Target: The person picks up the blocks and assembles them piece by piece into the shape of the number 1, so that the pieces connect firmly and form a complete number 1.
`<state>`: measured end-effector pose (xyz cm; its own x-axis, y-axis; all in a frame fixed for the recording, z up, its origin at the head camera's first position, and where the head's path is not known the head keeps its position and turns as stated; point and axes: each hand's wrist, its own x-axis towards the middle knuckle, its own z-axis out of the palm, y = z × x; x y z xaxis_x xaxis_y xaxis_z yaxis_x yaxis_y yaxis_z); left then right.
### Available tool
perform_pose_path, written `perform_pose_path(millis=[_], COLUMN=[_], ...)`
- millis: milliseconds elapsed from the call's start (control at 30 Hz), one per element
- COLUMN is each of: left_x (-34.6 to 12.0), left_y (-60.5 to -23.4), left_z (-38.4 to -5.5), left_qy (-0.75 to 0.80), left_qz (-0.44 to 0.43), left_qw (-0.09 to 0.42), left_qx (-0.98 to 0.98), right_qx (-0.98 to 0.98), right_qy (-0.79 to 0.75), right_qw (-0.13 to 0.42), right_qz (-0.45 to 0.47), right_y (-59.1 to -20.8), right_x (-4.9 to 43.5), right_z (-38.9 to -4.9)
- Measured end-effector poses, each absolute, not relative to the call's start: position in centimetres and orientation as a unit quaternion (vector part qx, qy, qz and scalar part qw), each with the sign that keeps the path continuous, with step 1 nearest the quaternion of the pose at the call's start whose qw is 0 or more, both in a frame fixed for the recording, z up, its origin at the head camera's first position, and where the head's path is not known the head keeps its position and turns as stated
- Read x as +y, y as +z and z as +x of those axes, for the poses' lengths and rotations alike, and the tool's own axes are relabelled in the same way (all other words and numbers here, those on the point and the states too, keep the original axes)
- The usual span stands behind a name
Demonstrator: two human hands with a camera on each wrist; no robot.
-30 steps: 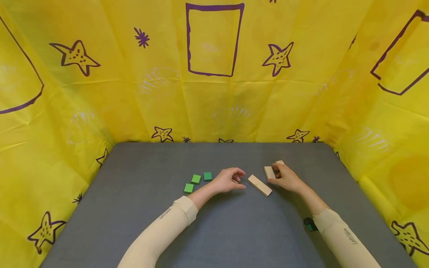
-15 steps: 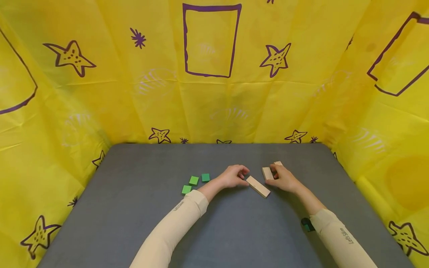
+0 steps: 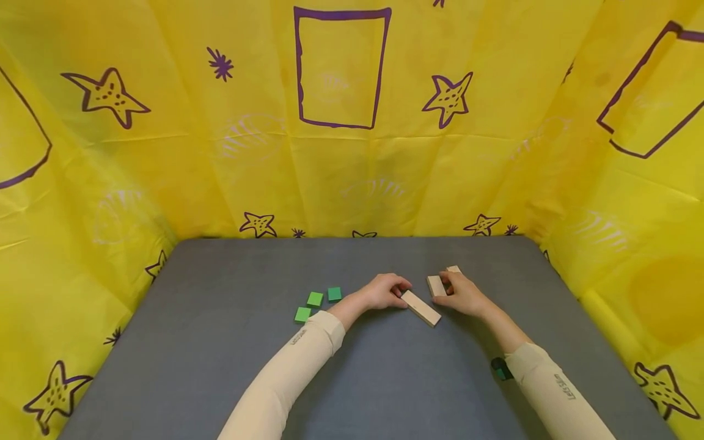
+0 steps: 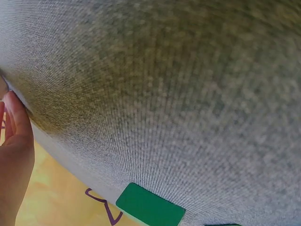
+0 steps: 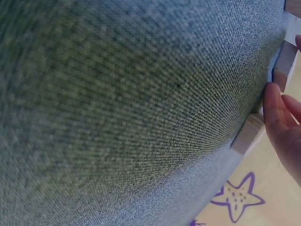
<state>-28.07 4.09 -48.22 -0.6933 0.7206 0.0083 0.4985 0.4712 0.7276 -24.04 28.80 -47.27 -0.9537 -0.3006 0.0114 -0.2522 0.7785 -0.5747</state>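
My left hand [image 3: 384, 291] pinches the near-left end of a long pale wooden block [image 3: 421, 308] lying slantwise on the grey table. To its right, my right hand [image 3: 464, 295] grips a shorter wooden block [image 3: 436, 286], thumb at the near end and fingers at the far end. Just beyond those fingers lies another wooden block [image 3: 453, 269], partly hidden by the hand. In the right wrist view, a fingertip [image 5: 271, 92] sits between the gripped block [image 5: 284, 66] and this other block [image 5: 249, 134]. The left wrist view catches the left hand [image 4: 16, 141] only at its edge.
Two light green blocks [image 3: 315, 299] and a darker green block [image 3: 334, 294] lie left of the left hand, near its forearm. A small dark-and-green item [image 3: 500, 369] sits beside the right sleeve. Yellow curtains [image 3: 341, 165] with starfish drawings enclose the table [image 3: 247, 256].
My left hand has moved right to the end of the long block, its fingers closing in. The right hand stays at the shorter block. The head view has shifted slightly.
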Motion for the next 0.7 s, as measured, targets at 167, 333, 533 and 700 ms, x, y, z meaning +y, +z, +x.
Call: perform_pose_path(millis=[167,333,533,700], left_x=[3.99,4.07,4.01,3.9], left_y=[-48.39,-48.3,-48.32,-48.41], left_z=[-28.16,-28.21,-28.21,-28.26], left_qy=[0.36,0.357,0.356,0.362], left_qz=[0.361,0.365,0.376,0.369], left_qw=[0.151,0.162,0.158,0.157], left_qx=[0.847,0.845,0.841,0.841], right_qx=[0.944,0.945,0.945,0.944], right_qy=[-0.295,-0.292,-0.292,-0.293], right_qw=[0.041,0.045,0.046,0.048], right_qz=[-0.142,-0.141,-0.139,-0.142], right_y=[-47.28,-47.25,-47.08,-47.04], right_x=[28.63,28.63,28.54,28.4], right_z=[-23.98,-24.01,-24.04,-24.07])
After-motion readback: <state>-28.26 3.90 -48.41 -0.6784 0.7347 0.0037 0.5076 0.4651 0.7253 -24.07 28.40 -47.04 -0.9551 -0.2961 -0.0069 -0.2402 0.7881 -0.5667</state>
